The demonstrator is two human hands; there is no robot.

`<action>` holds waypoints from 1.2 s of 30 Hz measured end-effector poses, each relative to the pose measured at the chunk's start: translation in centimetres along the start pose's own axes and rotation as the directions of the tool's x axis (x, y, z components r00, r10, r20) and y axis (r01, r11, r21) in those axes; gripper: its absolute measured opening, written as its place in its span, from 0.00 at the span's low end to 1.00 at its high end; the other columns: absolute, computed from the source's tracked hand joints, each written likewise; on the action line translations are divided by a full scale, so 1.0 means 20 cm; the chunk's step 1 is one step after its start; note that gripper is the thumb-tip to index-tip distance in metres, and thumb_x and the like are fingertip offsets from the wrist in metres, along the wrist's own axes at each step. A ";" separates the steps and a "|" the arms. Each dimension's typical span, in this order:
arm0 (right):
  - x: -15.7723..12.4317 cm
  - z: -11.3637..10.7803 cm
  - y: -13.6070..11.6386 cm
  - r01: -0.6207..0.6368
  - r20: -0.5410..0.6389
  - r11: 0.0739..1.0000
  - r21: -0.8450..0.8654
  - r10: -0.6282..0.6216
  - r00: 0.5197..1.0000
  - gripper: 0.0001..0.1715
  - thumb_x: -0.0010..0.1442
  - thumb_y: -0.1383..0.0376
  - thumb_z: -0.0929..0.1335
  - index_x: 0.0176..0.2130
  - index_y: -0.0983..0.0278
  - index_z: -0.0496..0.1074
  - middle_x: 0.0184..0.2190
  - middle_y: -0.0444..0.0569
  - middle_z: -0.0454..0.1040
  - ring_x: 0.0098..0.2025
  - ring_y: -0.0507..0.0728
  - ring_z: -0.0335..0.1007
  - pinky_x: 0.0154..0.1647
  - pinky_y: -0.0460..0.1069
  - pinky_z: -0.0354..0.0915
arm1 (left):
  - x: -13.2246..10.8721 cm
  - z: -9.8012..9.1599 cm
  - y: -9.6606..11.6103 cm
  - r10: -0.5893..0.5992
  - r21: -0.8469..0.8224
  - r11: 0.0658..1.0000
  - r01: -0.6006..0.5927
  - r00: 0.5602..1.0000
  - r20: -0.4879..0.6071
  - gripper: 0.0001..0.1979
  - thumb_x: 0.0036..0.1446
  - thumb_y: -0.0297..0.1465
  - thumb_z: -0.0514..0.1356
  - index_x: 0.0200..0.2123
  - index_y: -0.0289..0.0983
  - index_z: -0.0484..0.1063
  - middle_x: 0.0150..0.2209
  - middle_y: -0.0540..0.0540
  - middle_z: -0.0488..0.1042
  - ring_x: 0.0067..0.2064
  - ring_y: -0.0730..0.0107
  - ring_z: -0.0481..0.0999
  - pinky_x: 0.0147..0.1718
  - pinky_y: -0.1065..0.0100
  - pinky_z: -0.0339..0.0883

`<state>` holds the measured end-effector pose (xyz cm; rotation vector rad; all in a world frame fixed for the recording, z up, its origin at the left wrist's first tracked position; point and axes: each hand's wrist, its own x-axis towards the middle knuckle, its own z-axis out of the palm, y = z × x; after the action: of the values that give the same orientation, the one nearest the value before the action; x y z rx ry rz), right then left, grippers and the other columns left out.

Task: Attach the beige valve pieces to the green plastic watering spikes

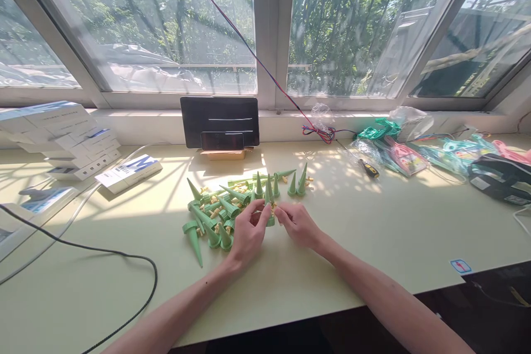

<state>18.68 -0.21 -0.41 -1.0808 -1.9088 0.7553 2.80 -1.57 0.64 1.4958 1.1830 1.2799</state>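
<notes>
A pile of several green cone-shaped spikes (215,207) with small yellow fittings lies on the pale green table (373,232). Several more green cones (296,182) stand upright just behind the pile. My left hand (248,235) is closed in a pinch on one green cone (269,215) at the pile's right edge. My right hand (297,225) meets it from the right, fingers pinched on a small yellow fitting (274,208) at that same cone.
A dark tablet (219,120) leans against the window sill behind a phone (222,140). White boxes (62,135) are stacked at the left, and a black cable (103,254) crosses the left foreground. A screwdriver (367,168), plastic bags and colourful packets (448,152) crowd the right.
</notes>
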 end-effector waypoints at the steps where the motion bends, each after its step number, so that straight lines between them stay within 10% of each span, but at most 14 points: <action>1: 0.00 0.00 0.00 0.002 -0.001 1.000 0.002 -0.002 1.000 0.30 0.70 0.49 0.56 0.23 0.62 0.56 0.19 0.41 0.56 0.22 0.50 0.51 0.25 0.47 0.47 | 0.00 0.00 0.00 0.005 0.008 1.000 -0.005 1.000 0.008 0.19 0.60 0.44 0.60 0.46 0.35 0.74 0.27 0.49 0.72 0.23 0.76 0.66 0.20 0.73 0.59; 17: -0.01 0.01 -0.02 0.021 -0.026 1.000 0.009 -0.020 0.999 0.31 0.70 0.49 0.56 0.21 0.62 0.52 0.17 0.41 0.53 0.22 0.50 0.47 0.25 0.48 0.46 | 0.00 0.00 -0.01 0.286 0.427 0.855 -0.293 0.955 0.082 0.26 0.53 0.34 0.65 0.55 0.37 0.70 0.36 0.47 0.73 0.25 0.77 0.63 0.24 0.72 0.62; 36: -0.01 0.01 -0.03 0.024 0.010 1.000 -0.011 -0.024 1.000 0.32 0.70 0.50 0.57 0.19 0.63 0.57 0.17 0.42 0.57 0.22 0.50 0.51 0.25 0.47 0.51 | -0.01 0.00 -0.03 0.255 0.471 0.836 -0.282 0.959 0.123 0.21 0.55 0.34 0.62 0.52 0.35 0.72 0.35 0.45 0.76 0.30 0.69 0.72 0.25 0.70 0.63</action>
<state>18.40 -0.71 -0.04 -1.0606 -1.9329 0.7389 2.71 -1.59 0.04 2.1157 1.3589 1.1565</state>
